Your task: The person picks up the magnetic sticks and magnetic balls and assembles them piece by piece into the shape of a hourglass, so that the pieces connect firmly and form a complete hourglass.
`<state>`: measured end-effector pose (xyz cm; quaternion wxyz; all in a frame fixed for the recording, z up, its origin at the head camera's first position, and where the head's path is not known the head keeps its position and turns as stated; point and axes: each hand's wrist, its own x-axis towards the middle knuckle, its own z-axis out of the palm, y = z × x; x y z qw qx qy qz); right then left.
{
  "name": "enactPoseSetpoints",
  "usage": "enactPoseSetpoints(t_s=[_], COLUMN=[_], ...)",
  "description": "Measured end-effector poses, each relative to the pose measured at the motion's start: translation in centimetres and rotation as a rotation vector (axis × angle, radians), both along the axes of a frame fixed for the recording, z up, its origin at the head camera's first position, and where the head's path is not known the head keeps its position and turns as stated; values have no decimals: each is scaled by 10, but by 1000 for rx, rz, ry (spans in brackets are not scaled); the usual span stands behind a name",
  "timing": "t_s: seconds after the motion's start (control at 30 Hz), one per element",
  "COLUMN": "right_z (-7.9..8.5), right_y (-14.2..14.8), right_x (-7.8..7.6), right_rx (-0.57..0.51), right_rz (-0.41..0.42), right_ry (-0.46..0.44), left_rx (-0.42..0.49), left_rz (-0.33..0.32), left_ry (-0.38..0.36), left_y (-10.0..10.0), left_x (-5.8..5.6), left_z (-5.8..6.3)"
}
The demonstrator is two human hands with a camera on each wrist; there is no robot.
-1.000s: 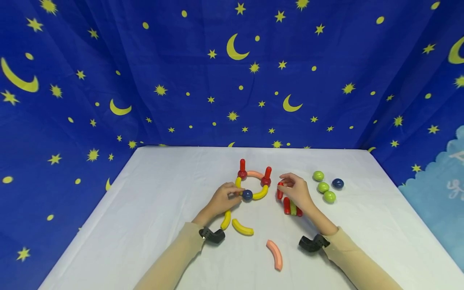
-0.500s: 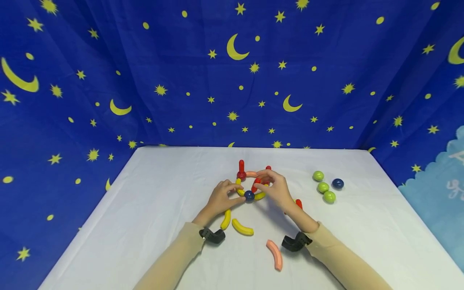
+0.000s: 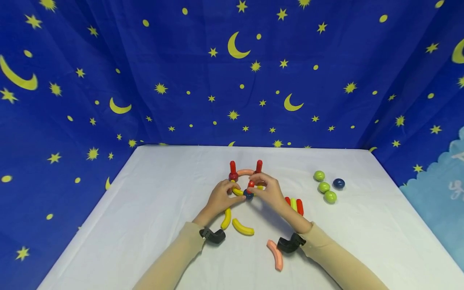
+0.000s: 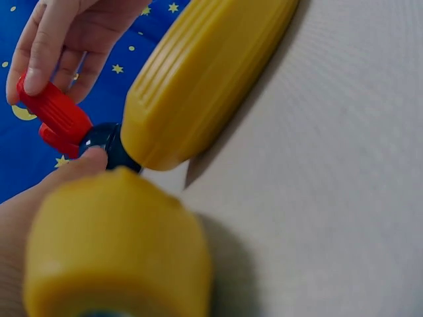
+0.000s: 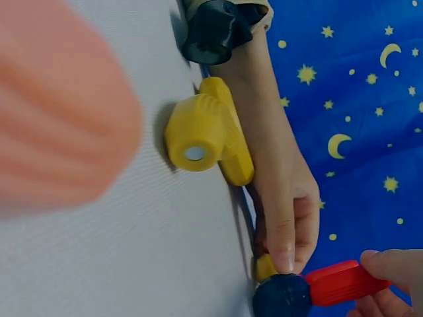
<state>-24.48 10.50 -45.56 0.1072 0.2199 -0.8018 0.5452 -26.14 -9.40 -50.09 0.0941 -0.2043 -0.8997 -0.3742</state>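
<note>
In the head view, a ring of magnetic-toy-like pieces lies between the hands: a pink curved rod [image 3: 245,172] at the back, yellow curved rods [image 3: 237,191] at the sides and a blue ball [image 3: 248,195] in front. Two red sticks [image 3: 233,166] stand at its back corners, a red ball [image 3: 233,177] showing under the left one. My left hand [image 3: 219,199] steadies the blue ball, thumb on it and fingers beside the yellow rod. My right hand [image 3: 270,193] pinches a red stick [image 5: 344,282], whose end meets the blue ball in the right wrist view.
Two loose yellow curved rods [image 3: 243,228] lie in front of the left hand. A pink curved rod [image 3: 276,256] lies by the right wrist. Red sticks [image 3: 299,206] and a green stick [image 3: 294,204] lie beside the right forearm. Green balls [image 3: 324,187] and another blue ball [image 3: 338,183] sit farther right.
My right hand has carried the red stick leftward from the row of sticks to the blue ball. The ring's back part has shifted left. My left hand stays by the blue ball.
</note>
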Motion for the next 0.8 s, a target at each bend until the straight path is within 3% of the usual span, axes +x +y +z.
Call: enactPoseSetpoints(t_s=[0.1,0.3,0.5,0.8], right_z=[-3,-9,-6,-10], right_y=[0,2,1,2], right_x=[-1,-4,-2,-5], right_rx=[-5,13,71,104], right_rz=[7,-5,-14,-6], right_ry=[-29,23,-53,-80], left_rx=[30,45,42,15], left_rz=[-21,-50,-67,-69], left_ry=[16,-8,-39,-22], left_y=[0,0,0,-1], left_x=[-1,-2,-1,-1], left_z=[-1,-1,0,-2])
